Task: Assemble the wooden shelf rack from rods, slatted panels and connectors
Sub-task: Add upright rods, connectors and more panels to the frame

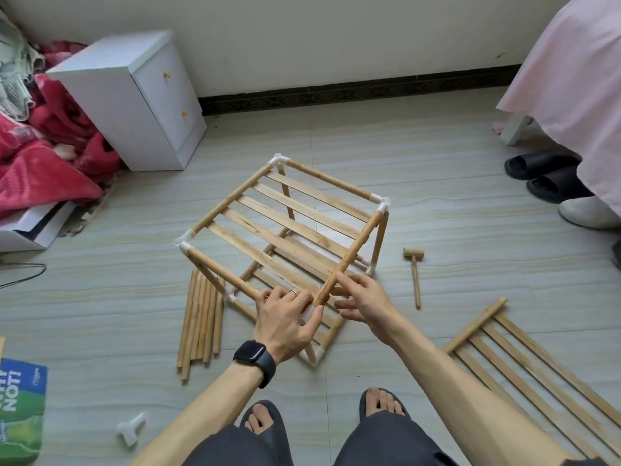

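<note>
Left hand: fingers curled over the near end of the front rod, thumb stretched toward the corner; any connector beneath the palm is hidden. Right hand: fingers loosely spread, index laid along the side rod, steadying rather than clasping. Rack: two tiers, standing on the floor, near top corner apparently unjoined. Advice for this joint: line the side rod's free end square to the corner socket, brace the front rod, and press straight in. Finish with the mallet, which lies on the floor to the rack's right.
</note>
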`<control>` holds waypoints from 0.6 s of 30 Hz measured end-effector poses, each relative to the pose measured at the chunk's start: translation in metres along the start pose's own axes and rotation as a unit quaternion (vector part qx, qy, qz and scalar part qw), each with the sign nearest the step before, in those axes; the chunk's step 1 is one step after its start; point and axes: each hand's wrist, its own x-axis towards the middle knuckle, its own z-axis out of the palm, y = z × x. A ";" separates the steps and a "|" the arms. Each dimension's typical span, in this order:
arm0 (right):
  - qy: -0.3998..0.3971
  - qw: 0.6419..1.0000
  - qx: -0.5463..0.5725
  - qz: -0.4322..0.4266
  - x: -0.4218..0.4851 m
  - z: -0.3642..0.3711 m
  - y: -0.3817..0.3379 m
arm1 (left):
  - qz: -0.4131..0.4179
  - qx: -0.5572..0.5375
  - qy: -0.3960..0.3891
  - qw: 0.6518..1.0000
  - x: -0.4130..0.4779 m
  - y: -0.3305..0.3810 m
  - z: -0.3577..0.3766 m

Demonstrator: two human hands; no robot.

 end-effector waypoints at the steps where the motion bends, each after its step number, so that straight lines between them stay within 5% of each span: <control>1: 0.007 1.000 0.003 0.002 0.001 -0.001 -0.004 | 0.006 -0.003 0.001 1.000 -0.001 -0.002 -0.001; 11: 0.054 0.993 0.099 0.020 0.009 -0.008 -0.020 | 0.056 0.010 -0.058 0.997 0.020 -0.011 -0.010; 18: 0.054 0.985 0.163 0.028 0.003 0.014 -0.014 | 0.016 -0.028 0.044 0.999 0.026 -0.025 -0.004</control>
